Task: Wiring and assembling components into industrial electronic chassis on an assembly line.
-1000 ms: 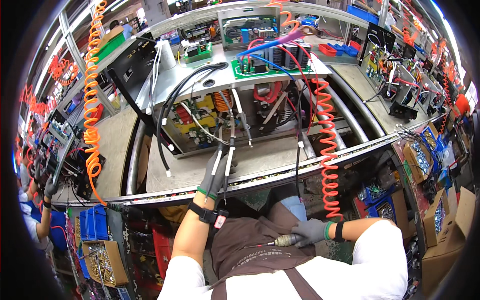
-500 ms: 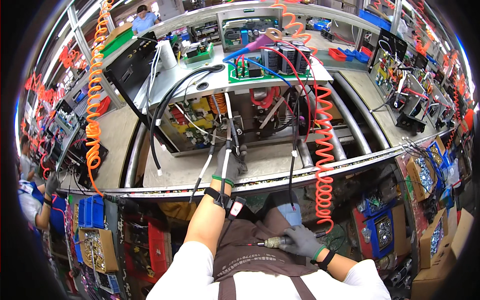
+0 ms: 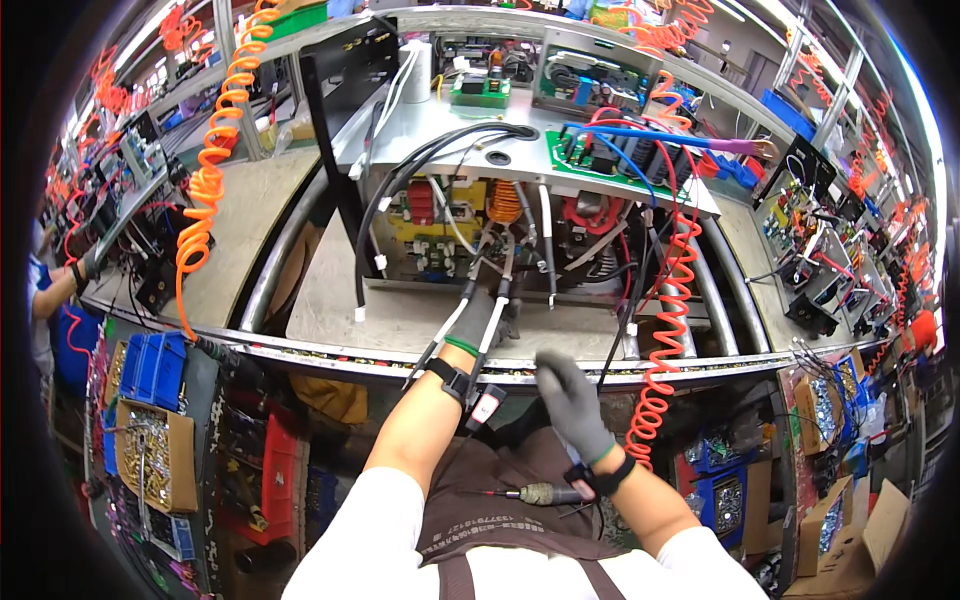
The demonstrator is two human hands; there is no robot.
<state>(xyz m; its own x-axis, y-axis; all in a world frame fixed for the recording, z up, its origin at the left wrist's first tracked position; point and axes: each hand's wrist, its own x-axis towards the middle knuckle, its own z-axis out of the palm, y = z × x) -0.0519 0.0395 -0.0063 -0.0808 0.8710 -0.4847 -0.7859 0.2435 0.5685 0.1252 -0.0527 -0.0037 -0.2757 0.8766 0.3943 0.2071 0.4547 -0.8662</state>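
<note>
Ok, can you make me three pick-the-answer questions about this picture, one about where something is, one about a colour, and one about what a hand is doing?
1. Where is the screwdriver?
A. Lying in the person's lap, against the brown apron
B. On top of the open machine
C. In the blue bins

2. What colour is the coiled hose hanging at the left?
A. Green
B. Orange
C. White

3. What is the right hand doing?
A. Gripping the screwdriver
B. Raised and holding nothing
C. Pulling the coiled hose

Answers:
1. A, its handle lies across the apron below the right wrist.
2. B, the coils are bright orange from top to bottom.
3. B, the grey-gloved fingers are loose in the air before the bench edge, while the left hand is on the white-sleeved cables at the open machine.
</note>
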